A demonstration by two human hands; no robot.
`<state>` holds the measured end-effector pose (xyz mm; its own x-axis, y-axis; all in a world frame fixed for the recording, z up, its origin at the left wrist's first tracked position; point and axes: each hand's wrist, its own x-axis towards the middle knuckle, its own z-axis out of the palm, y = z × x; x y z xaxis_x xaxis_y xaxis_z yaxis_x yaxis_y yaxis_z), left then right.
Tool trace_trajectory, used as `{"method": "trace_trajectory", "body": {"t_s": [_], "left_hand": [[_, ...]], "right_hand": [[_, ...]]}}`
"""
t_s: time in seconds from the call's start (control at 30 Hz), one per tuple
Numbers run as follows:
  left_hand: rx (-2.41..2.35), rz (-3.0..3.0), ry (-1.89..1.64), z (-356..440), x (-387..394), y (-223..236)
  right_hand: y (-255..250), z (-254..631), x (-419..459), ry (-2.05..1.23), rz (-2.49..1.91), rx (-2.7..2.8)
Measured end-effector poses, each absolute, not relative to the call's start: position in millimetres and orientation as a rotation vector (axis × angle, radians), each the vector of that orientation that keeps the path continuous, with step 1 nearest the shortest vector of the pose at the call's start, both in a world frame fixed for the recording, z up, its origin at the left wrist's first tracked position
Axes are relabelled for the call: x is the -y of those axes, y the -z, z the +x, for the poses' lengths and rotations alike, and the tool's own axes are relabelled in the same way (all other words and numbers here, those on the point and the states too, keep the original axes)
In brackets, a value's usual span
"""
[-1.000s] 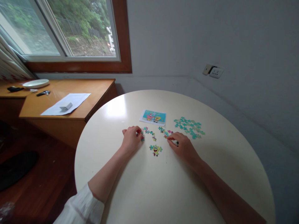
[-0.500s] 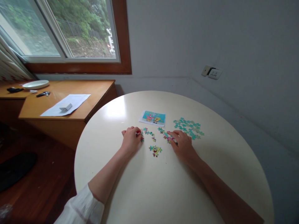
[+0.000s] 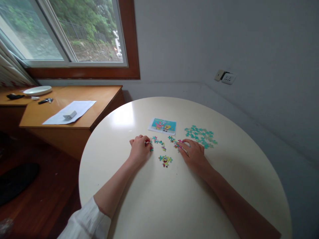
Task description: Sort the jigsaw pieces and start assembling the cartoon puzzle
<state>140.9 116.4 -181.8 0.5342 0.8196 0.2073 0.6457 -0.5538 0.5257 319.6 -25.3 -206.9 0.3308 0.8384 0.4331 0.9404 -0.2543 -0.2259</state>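
Lead: Head view, the only one. State of the left hand [image 3: 139, 146]?

Assessor: Thumb and forefinger are curled close together at the edge pieces [image 3: 151, 148], just beside the fingertips. I cannot make out whether a piece is pinched.

Lead: The right hand [image 3: 193, 152]?

Assessor: Thumb and forefinger are parted, tips at the mixed pieces [image 3: 172, 139]. Whether they press or hover is not clear.

Lead: Remaining stock?

Assessor: A curved row [image 3: 159, 142] lies between the two grips. The yellow-figure cluster [image 3: 165, 160] lies between them too, nearer the wearer. The turquoise pieces [image 3: 200, 135] spread just beyond the right grip, and the picture card [image 3: 163, 126] sits past both. All rest on the round table [image 3: 154, 202].

Lead: Handling assessment?

Assessor: Judged very light, thin and fairly stiff, likely card. The tabletop looks glossy, so pieces should slide readily under a fingertip but may be awkward to lift flat. Knobs could bend or fray if forced.

Lead: Recommended hold?

Assessor: Opposite edges of one piece, thumb against forefinger, clear of the knobs. The cluster is better slid with flat fingertips; lifted by one edge, it could come apart.
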Motion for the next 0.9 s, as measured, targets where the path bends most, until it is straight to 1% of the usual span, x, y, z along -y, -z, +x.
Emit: {"method": "trace_trajectory", "body": {"t_s": [0.17,0.57,0.9], "left_hand": [[-1.202,2.383,-0.606,141.0,-115.9,181.1],[-1.196,2.391,-0.608,140.5,-117.1,182.5],[-1.199,2.381,-0.615,140.9,-116.5,182.5]], "right_hand": [[207.2,317.8,25.8,0.296,-2.152,1.623],[201.2,321.1,25.0,0.391,-2.002,1.595],[203.6,326.7,25.0,0.380,-2.075,1.539]]}}
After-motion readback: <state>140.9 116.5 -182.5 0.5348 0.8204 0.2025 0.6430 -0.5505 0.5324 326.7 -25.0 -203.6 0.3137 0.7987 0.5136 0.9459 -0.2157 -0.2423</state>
